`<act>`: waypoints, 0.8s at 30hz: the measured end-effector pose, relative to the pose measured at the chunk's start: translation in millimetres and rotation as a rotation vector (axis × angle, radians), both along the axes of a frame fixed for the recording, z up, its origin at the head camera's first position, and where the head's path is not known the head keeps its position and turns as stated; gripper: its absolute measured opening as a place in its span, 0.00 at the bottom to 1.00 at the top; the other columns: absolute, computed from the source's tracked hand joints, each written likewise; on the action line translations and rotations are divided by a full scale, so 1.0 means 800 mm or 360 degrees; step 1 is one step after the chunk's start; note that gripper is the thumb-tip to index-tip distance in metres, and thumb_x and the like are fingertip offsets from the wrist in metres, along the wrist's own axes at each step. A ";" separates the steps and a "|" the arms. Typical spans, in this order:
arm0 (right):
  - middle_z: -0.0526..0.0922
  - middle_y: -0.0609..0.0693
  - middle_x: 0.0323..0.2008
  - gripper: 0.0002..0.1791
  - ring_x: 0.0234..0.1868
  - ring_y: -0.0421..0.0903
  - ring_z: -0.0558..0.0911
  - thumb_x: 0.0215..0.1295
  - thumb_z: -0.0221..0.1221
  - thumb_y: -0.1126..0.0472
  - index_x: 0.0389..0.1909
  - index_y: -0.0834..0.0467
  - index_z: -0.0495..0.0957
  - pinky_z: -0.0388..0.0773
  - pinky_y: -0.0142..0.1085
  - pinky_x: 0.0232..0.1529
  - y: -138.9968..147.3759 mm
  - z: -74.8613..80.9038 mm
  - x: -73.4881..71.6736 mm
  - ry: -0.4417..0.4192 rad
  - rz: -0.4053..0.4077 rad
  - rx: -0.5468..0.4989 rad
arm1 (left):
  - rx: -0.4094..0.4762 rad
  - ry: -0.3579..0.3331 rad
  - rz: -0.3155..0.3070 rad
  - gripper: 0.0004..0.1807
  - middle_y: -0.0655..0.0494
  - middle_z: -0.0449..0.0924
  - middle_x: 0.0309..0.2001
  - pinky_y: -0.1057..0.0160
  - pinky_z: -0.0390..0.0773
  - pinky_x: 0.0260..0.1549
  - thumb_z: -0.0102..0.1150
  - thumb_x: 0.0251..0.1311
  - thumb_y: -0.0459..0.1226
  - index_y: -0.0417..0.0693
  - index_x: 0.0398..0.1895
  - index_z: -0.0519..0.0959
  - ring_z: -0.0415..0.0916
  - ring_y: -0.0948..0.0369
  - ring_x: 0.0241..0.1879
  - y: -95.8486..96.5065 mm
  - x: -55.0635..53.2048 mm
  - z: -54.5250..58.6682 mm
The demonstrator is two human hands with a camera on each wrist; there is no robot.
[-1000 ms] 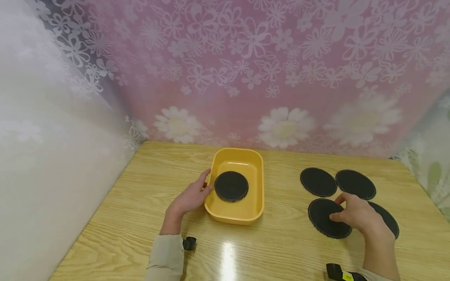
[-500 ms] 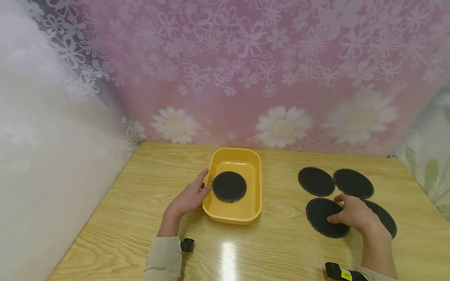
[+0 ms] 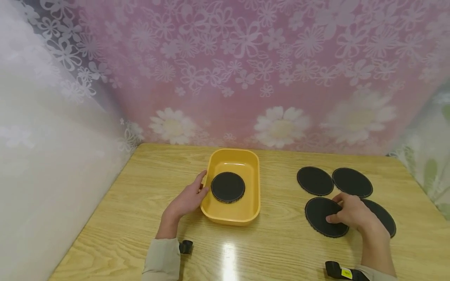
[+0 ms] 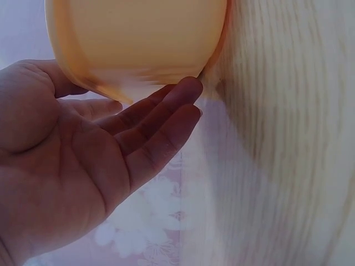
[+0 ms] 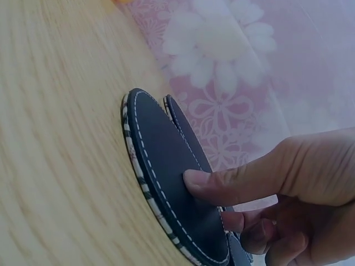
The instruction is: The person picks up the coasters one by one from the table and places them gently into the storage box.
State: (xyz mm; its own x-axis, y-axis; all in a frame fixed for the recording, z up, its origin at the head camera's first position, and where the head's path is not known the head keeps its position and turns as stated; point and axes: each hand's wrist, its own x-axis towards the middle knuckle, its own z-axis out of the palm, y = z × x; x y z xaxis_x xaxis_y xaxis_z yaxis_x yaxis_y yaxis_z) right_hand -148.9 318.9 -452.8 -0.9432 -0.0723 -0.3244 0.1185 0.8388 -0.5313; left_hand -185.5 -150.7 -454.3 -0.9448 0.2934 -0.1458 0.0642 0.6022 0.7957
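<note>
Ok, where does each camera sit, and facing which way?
Head: worn on the head, looking forward and down at yellow tray, left hand and right hand.
Left wrist: on that wrist, facing left hand beside the tray.
Right wrist: on that wrist, facing right hand, thumb on a black disc.
Head and left wrist share the tray.

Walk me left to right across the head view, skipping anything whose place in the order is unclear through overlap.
Left hand → yellow rectangular tub → back-left black stitched round mat → back-right black stitched round mat.
</note>
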 end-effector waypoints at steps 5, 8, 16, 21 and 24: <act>0.73 0.75 0.50 0.40 0.44 0.62 0.78 0.52 0.75 0.56 0.56 0.75 0.65 0.76 0.51 0.41 0.003 0.003 0.003 -0.0037 -0.0039 -0.0032 | 0.0003 0.0012 0.0000 0.33 0.35 0.71 0.63 0.49 0.74 0.50 0.44 0.77 0.41 0.52 0.81 0.47 0.76 0.50 0.55 0.001 0.000 -0.002; 0.71 0.77 0.53 0.42 0.45 0.65 0.78 0.51 0.75 0.53 0.57 0.72 0.63 0.74 0.52 0.41 0.003 0.006 0.003 -0.0060 -0.0052 0.0010 | 0.0015 0.0019 -0.0001 0.34 0.35 0.70 0.65 0.47 0.73 0.55 0.44 0.77 0.41 0.52 0.81 0.46 0.73 0.48 0.60 0.001 0.000 -0.002; 0.72 0.74 0.52 0.44 0.43 0.65 0.76 0.51 0.75 0.48 0.59 0.65 0.61 0.72 0.54 0.39 -0.001 0.018 0.005 -0.0040 -0.0051 0.0076 | 0.0036 0.0030 -0.0033 0.34 0.35 0.68 0.67 0.46 0.71 0.58 0.43 0.78 0.41 0.51 0.81 0.45 0.69 0.46 0.65 0.002 0.000 0.004; 0.68 0.76 0.54 0.46 0.43 0.66 0.75 0.51 0.73 0.40 0.57 0.63 0.59 0.71 0.53 0.38 0.000 0.022 0.007 -0.0056 -0.0042 0.0095 | 0.0031 0.0005 -0.0018 0.34 0.35 0.68 0.67 0.45 0.70 0.59 0.43 0.78 0.41 0.51 0.81 0.45 0.68 0.45 0.66 0.001 0.001 0.005; 0.68 0.76 0.54 0.47 0.40 0.63 0.75 0.51 0.71 0.35 0.56 0.62 0.59 0.70 0.50 0.36 0.000 0.021 0.008 -0.0071 -0.0030 0.0078 | 0.0035 -0.0008 -0.0002 0.34 0.34 0.67 0.68 0.45 0.70 0.59 0.43 0.78 0.41 0.52 0.81 0.46 0.67 0.45 0.67 0.001 0.003 0.005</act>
State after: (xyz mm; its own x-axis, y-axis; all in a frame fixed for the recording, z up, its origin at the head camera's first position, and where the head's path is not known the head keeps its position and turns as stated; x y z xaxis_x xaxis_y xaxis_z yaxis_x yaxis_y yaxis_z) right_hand -142.5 319.2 -436.1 -0.9286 -0.0376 -0.3691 0.1573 0.8612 -0.4834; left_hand -183.3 -150.2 -450.5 -0.9437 0.2977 -0.1441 0.0609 0.5847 0.8089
